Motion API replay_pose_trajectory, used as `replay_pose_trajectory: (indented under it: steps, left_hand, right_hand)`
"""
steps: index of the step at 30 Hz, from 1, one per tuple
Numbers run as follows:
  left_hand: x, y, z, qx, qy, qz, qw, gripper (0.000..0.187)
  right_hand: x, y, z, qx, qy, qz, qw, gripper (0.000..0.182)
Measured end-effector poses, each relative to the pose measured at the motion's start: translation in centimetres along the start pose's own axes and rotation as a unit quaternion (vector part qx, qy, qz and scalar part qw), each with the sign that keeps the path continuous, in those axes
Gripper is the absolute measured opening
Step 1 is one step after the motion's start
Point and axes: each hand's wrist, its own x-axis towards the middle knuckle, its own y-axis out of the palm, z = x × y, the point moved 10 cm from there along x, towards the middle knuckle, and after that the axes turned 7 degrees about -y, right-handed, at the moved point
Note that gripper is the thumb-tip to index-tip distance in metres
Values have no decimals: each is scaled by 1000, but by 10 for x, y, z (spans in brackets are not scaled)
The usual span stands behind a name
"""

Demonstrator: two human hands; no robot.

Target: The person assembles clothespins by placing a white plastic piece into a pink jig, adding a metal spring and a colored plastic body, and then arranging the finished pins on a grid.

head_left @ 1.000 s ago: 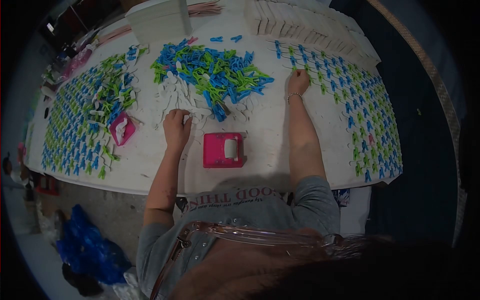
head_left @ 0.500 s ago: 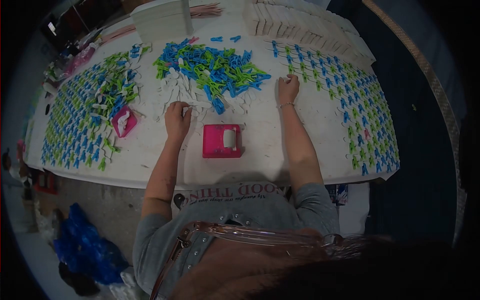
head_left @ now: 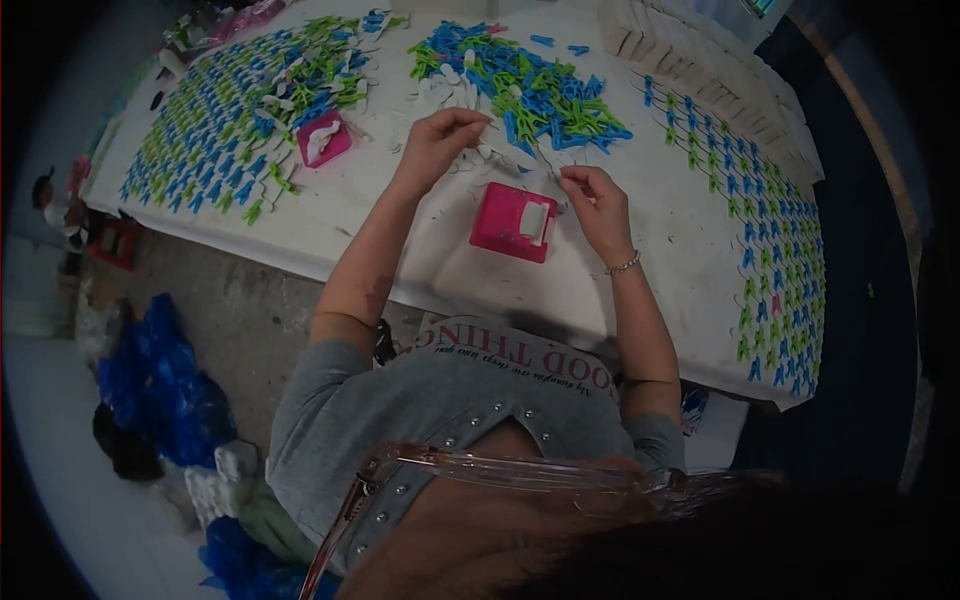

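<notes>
My left hand (head_left: 440,147) is raised over the table beside the white pieces, thumb and fingers pinched; whatever it grips is too small to make out. Across from it, my right hand (head_left: 598,205), with a bracelet at the wrist, is also pinched, and a thin dark line shows near its fingertips. Below and between the hands sits a pink box with a white roller (head_left: 534,222). Loose white flat pieces (head_left: 447,92) lie just beyond my left hand. Behind them is a heap of blue and green clips (head_left: 540,85).
Rows of blue and green clips (head_left: 215,150) cover the table's left side, near a small pink tray (head_left: 340,143) holding something white. More clip rows (head_left: 780,250) lie at right, below stacked white blocks (head_left: 700,80). Blue plastic bags (head_left: 165,385) lie on the floor.
Both hands have come closer together above the pink box: the left from the white pieces, the right from beside the right-hand clip rows. The camera view has shifted and turned.
</notes>
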Motion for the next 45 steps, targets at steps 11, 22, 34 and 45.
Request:
replay_pose_trajectory:
  steps: [11, 22, 34, 45]
  left_hand:
    - [-22, 48, 28, -22, -21, 121, 992, 16]
    - [-36, 46, 24, 121, 80, 135, 980, 9]
    - [-51, 79, 28, 217, 175, 208, 938, 11]
    - [-51, 104, 16, 211, 221, 204, 930, 6]
  right_hand:
    - [-27, 35, -7, 36, 67, 87, 993, 17]
    - [-32, 44, 18, -141, -141, 81, 977, 15]
    - [-43, 27, 18, -230, -200, 92, 948, 16]
    - [-21, 4, 20, -102, -97, 39, 989, 25]
